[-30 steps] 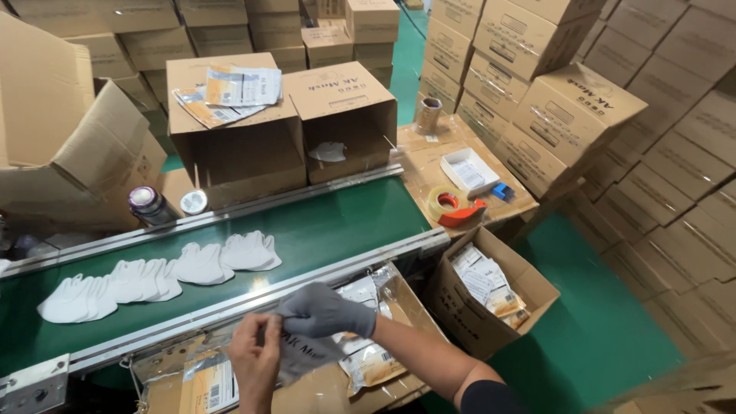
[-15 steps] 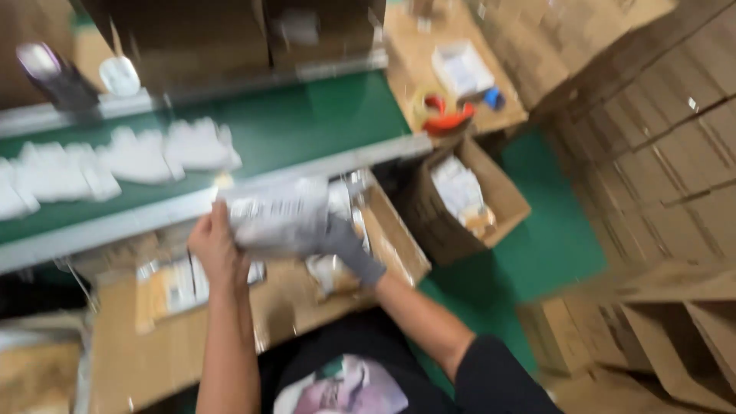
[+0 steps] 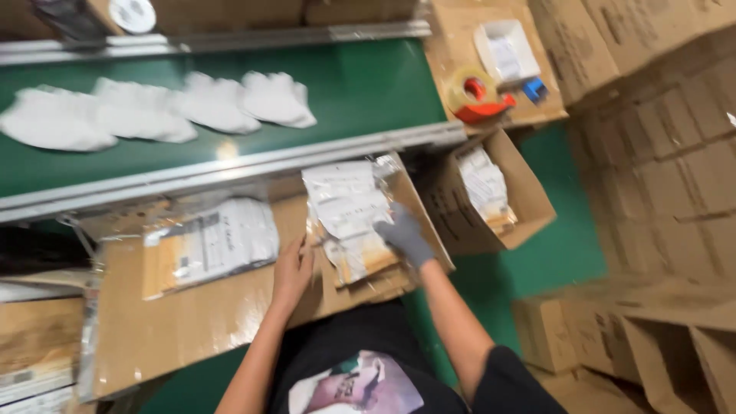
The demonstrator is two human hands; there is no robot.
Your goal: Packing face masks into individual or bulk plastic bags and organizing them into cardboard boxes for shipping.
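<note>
My right hand (image 3: 404, 236), in a grey glove, is closed on the right edge of a clear plastic packet (image 3: 346, 205) with a white printed sheet inside. My bare left hand (image 3: 294, 270) lies flat with its fingers together, touching the lower left edge of that packet. The packet rests on top of a small pile of similar packets (image 3: 366, 257) at the right end of the cardboard-covered counter (image 3: 176, 337) in front of me. To the left on the same counter lies another flat pile of packets (image 3: 211, 244), well apart from my hands.

Beyond the counter's metal rail runs a green conveyor belt (image 3: 368, 88), and on it sits a row of white gloves (image 3: 161, 111), overlapping one another. To the right of the packet, just beside the counter, an open cardboard box (image 3: 521, 195) holds more packets standing on end. Behind it, a cardboard surface carries a red tape dispenser (image 3: 479, 96) with a roll of tape, a small white tray (image 3: 506, 50) and a little blue object (image 3: 534, 90). Stacked cardboard cartons (image 3: 659, 138) fill the right side. The picture is somewhat blurred.
</note>
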